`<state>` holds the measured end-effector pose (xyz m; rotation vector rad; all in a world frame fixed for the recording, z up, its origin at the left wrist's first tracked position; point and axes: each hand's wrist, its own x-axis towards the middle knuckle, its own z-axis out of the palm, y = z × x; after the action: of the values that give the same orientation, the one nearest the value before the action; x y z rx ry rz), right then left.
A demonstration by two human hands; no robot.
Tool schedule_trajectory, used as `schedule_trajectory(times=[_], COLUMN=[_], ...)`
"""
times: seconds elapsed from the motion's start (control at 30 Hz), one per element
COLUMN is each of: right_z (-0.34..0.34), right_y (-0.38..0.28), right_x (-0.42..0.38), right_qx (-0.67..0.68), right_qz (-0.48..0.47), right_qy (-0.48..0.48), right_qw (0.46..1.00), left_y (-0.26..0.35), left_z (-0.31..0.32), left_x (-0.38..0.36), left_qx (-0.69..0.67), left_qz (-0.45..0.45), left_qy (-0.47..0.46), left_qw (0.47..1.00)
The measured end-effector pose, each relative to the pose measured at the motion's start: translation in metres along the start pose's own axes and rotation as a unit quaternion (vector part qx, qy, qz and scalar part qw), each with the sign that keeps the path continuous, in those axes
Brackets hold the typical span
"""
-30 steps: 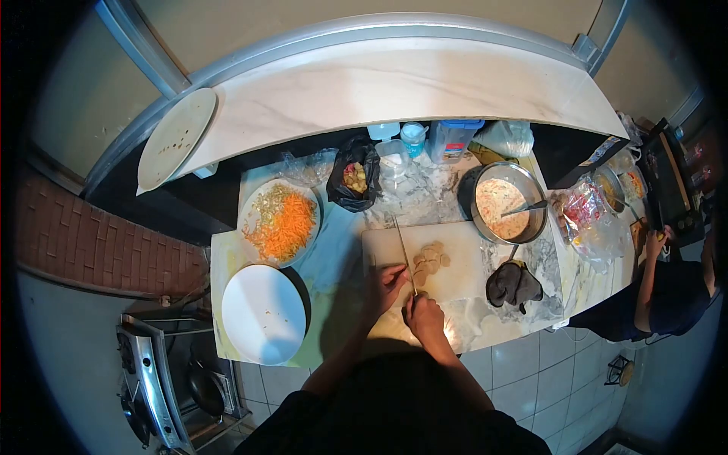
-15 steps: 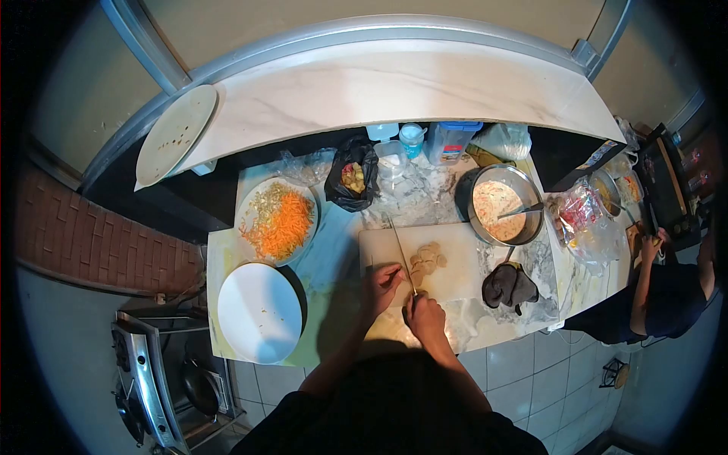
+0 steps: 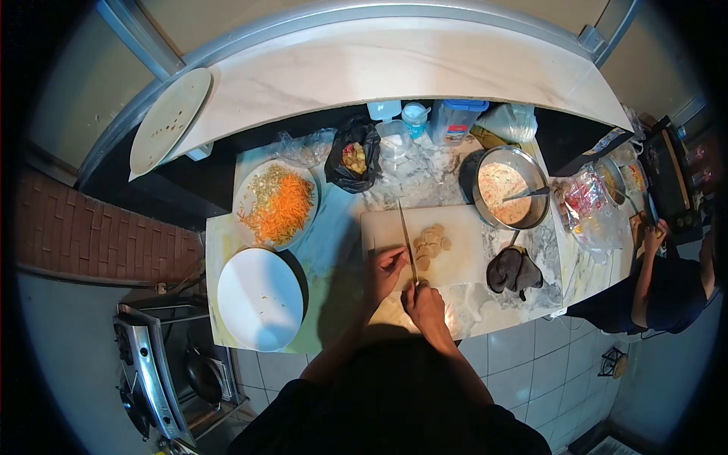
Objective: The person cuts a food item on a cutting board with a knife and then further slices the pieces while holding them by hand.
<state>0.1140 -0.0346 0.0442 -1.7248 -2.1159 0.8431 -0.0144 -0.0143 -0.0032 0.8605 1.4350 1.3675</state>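
Observation:
My right hand [image 3: 425,308] is closed around the handle of a long kitchen knife [image 3: 406,236], whose blade points away from me over the white cutting board [image 3: 466,262]. Just left of the blade is my left hand [image 3: 387,271], its fingers pinched together; whatever they hold is too small to make out. Thin, pale brown slices [image 3: 431,243] of some food lie in a loose pile on the board, right of the blade.
Shredded carrot [image 3: 290,208] and chopped pale vegetables fill a plate at left, behind a white plate [image 3: 260,303]. A metal bowl [image 3: 540,214] of batter with a spoon, a dark cloth [image 3: 514,271] and a black bag [image 3: 334,168] surround the board. Another person [image 3: 644,296] works at far right.
The whole view has tilted a little, so the counter sits higher in it. Both hands keep nearly the same place at the board, and the slices right of the knife look slightly more spread out.

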Motion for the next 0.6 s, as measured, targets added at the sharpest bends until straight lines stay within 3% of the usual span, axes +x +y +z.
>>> schedule_trajectory(times=[0.6], right_z=[0.002], right_y=[0.001], right_x=[0.002], right_qx=[0.009], right_qz=[0.016], right_qy=[0.009], right_qw=[1.0], left_y=[0.002], left_z=[-0.007], left_x=[0.0], left_qx=[-0.002], left_qz=[0.048], left_qy=[-0.029], left_qw=[0.998])
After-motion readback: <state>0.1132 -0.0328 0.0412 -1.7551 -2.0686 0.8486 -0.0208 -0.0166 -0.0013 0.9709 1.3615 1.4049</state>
